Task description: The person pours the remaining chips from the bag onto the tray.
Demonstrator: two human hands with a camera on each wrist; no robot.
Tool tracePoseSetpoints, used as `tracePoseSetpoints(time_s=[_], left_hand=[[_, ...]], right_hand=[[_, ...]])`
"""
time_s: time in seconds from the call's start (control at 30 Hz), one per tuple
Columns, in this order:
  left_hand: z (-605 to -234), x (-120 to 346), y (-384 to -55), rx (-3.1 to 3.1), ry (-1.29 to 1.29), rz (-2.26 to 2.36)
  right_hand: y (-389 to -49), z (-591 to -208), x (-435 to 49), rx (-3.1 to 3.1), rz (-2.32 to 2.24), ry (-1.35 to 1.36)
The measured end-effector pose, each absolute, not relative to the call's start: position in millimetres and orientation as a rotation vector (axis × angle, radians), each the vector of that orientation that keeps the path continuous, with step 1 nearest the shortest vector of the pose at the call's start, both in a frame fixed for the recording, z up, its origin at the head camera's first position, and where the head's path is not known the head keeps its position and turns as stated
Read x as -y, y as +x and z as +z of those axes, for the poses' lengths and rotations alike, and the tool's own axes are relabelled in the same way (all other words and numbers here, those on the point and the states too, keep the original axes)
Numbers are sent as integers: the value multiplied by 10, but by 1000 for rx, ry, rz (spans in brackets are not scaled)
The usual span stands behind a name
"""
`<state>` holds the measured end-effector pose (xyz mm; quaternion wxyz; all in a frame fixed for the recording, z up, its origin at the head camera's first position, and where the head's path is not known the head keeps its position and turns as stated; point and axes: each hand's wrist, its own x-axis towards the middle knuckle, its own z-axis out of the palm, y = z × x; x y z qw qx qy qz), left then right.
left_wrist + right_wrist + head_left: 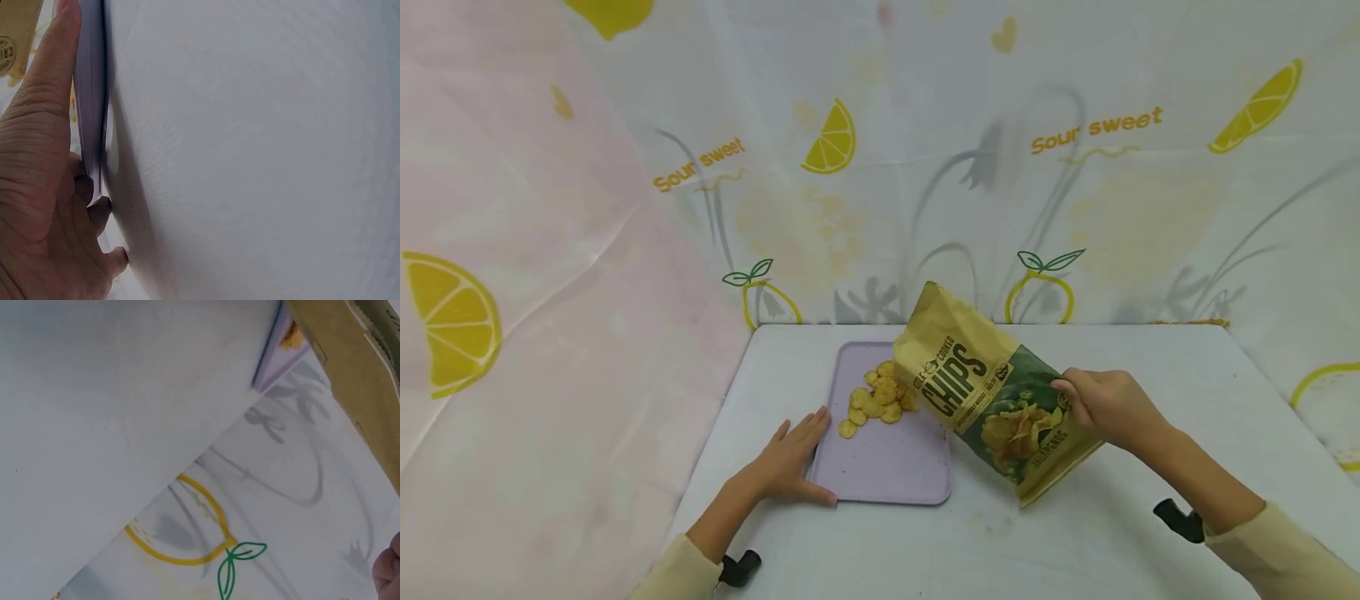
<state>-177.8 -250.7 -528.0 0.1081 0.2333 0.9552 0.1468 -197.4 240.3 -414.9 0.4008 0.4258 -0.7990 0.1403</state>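
My right hand [1112,408] grips a yellow and green bag of chips [977,392] by its bottom corner, tilted so the top end hangs over a lilac tray [880,467]. A small heap of potato chips [880,396] lies on the tray beside the bag's top end. With fingers spread, my left hand [790,458] touches the tray's left edge and near corner. The left wrist view shows the thumb and fingers of the left hand [44,175] along the tray's side [90,100]. In the right wrist view the bag [344,369] crosses the upper right, and only a fingertip shows.
The tray rests on a white table [1037,542] with crumbs near the tray. Behind and to the left hangs a curtain [887,167] printed with lemons and lettering. Black wrist mounts [741,568] sit at both sleeves.
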Motion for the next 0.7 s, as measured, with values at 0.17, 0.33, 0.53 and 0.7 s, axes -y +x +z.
tracePoseSetpoints(time_s=[0.17, 0.33, 0.53, 0.7], left_hand=[[-5279, 2500, -1760, -2811, 688, 438], [-5283, 2503, -1760, -2803, 669, 422], [-5274, 2506, -1764, -2803, 661, 429], [-5279, 2510, -1773, -2797, 654, 428]], right_hand=[[-1989, -4158, -2406, 2004, 373, 1087], [-1969, -4204, -2403, 2025, 370, 1098], [-1967, -4203, -2391, 2027, 358, 1096], [-1985, -4172, -2392, 2008, 378, 1064]])
